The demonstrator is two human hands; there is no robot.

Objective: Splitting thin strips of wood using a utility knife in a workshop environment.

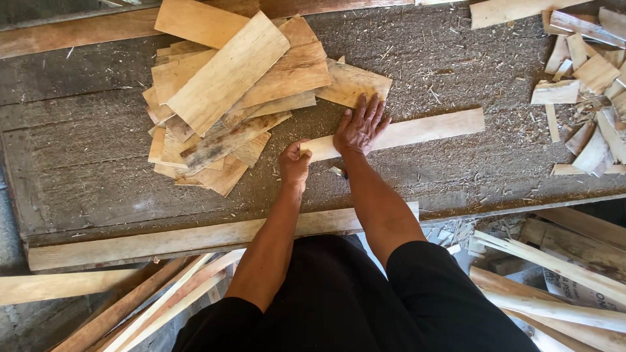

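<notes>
1. The person stands or sits at a wide, dust-covered workbench (98, 163), seen from above, with both bare forearms reaching forward out of dark sleeves.
2. A long, pale wooden strip (417, 129) lies flat on the bench, running from near the middle out to the right, slightly tilted upward toward its far end.
3. The left hand (295, 163) is curled closed around the near, left end of that strip, thumb on top; the fingers underneath are hidden, so how tight the grip is cannot be told.
4. The right hand (360, 125) lies flat on the strip just beside the left hand, fingers spread and stretched forward, pressing down rather than gripping.
5. The right fingertips reach onto a thin board (355, 81) that belongs to the edge of the pile.
6. The pile of thin wooden sheets (228, 91) sits just left of the hands, fanned out loosely, the top sheets lying at a slant.
7. At the far right of the bench lies a scattered heap of small offcuts (587, 85), well apart from the hands.
8. A long plank (163, 242) runs along the near edge of the bench, and more long strips (554, 280) lean below it to the right.
</notes>
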